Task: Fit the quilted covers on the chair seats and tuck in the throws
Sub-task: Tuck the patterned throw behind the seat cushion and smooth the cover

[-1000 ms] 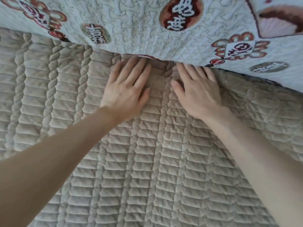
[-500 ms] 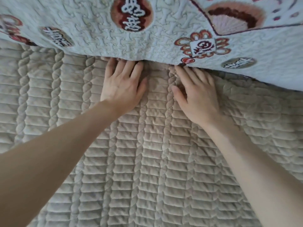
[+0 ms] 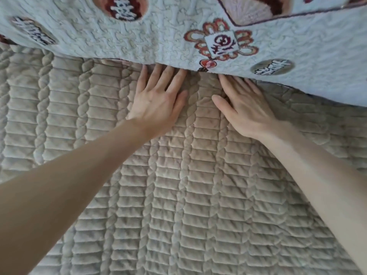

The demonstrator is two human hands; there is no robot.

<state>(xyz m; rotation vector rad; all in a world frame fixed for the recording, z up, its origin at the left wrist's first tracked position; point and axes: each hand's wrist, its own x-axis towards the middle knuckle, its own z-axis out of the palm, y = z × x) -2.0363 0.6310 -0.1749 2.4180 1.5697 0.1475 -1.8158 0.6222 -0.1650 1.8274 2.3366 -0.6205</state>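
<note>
Both hands are lying flat, fingers straight, on the beige cover (image 3: pixel 178 195) spread over the seat. The left hand (image 3: pixel 158 102) and right hand (image 3: pixel 246 108) are resting side by side, apart, their fingertips slipping under the lower edge of the patterned throw (image 3: pixel 158 36) hanging across the back.

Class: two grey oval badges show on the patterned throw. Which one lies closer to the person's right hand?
The grey oval badge right of the red flower emblem, just above the right hand; the other sits far left.
</note>
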